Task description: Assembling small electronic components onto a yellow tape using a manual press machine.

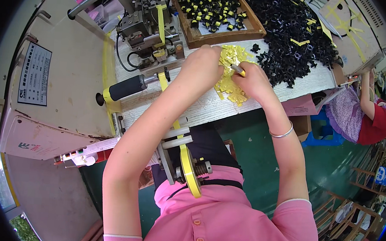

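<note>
My left hand [205, 66] is closed over the left side of a heap of small yellow strips [235, 56] on the table. Its fingertips are turned away, so what they hold is hidden. At the heap's right side, my right hand [254, 81] is closed around a slim tool [238, 70] with a grey and yellow end; its exact kind does not show. The two hands are close together but apart. Just right of the heap spreads a large pile of small black plastic parts [287, 42].
Behind my hands stands a wooden tray [227, 36] of black-and-yellow pieces. A metal press-like machine [143, 30] with a black-gripped lever [126, 88] is at left. A yellow tape reel [189, 170] sits below my left forearm. Another person [377, 114] sits at far right.
</note>
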A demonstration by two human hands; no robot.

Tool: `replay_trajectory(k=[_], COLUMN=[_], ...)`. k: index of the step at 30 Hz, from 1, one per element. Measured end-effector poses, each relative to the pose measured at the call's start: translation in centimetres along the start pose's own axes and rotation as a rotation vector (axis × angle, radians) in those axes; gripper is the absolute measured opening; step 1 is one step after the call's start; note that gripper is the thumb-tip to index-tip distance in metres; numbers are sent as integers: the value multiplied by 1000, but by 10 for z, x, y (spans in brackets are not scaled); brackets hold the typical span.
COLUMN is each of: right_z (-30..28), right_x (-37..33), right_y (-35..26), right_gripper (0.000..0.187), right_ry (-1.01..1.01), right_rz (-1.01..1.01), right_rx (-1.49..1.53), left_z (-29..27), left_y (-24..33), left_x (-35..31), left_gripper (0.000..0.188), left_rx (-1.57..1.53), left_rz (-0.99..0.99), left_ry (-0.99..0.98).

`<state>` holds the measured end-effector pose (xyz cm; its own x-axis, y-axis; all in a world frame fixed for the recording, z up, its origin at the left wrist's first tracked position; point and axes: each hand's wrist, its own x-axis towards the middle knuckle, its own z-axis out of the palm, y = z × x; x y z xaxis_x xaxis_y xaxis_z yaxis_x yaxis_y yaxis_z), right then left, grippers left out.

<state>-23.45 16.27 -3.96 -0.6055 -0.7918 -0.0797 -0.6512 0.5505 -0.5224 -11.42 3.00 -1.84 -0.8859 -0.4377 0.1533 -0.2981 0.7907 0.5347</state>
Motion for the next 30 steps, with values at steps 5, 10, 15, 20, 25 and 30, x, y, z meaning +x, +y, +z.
replay_trajectory(k=[5, 10, 15, 20, 25, 30], right_z=[-11, -21, -32, -29, -32, -28], right_x=[1, 2, -4, 5, -3, -14], right_y=[8, -6, -34, -37, -47, -62], right_gripper=[17, 7, 6, 10, 12, 14], right_ry=[98, 215, 62, 81, -52, -227], right_rz=[-72, -94, 16, 5, -32, -28], right_rx=[206, 436, 910, 942, 1199, 1331], left_z=[-31, -54, -53, -50, -38, -46], left_y=[12, 14, 13, 10, 10, 5], left_x=[-24, -50, -63, -66, -64, -68], left_gripper=[30, 23, 22, 24, 30, 21], left_rx=[-115, -235, -389, -393, -116, -290], left_rz=[64, 67, 25, 47, 145, 204], left_ry=[40, 19, 124, 118, 385, 403])
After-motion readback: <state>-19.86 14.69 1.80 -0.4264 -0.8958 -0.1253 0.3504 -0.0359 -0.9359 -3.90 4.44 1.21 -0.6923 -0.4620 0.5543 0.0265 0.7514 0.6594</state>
